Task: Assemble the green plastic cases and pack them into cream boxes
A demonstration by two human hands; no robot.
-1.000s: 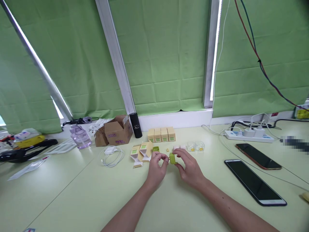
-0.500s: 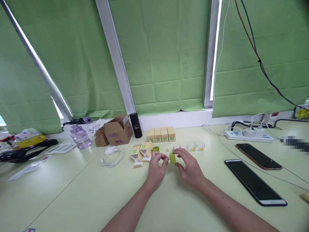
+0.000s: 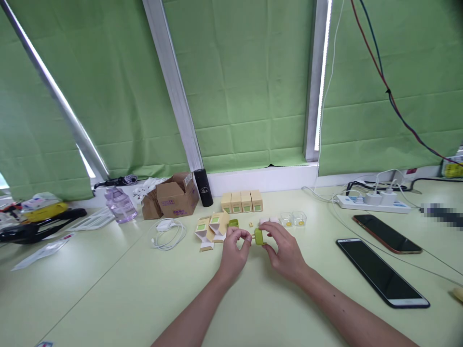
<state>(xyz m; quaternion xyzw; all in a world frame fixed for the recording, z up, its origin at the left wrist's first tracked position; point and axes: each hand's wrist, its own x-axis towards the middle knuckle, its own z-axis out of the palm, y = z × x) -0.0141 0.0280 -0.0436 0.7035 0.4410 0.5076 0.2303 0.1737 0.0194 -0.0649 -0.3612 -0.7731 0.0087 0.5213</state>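
Observation:
My right hand [image 3: 285, 250] pinches a small green block-shaped piece [image 3: 258, 236] just above the pale green table [image 3: 108, 299]. My left hand [image 3: 235, 250] is curled beside it, fingertips pinched on something too small to make out, close to the green piece's left end. Behind my hands lie two opened tan cartons [image 3: 211, 229], another small green piece [image 3: 233, 223], a tiny yellow bit [image 3: 251, 224], pale pink pieces [image 3: 269, 220] and two clear cups [image 3: 292, 219] with yellow contents. A row of closed tan boxes with green labels [image 3: 242, 201] stands further back.
Two phones [image 3: 381, 274] lie at right near a white power strip [image 3: 372, 202] with cables. At left sit a white cable [image 3: 167, 233], a brown cardboard box [image 3: 175, 197], a black cylinder [image 3: 203, 187], a purple bottle [image 3: 120, 205] and clutter. Green blinds hang behind.

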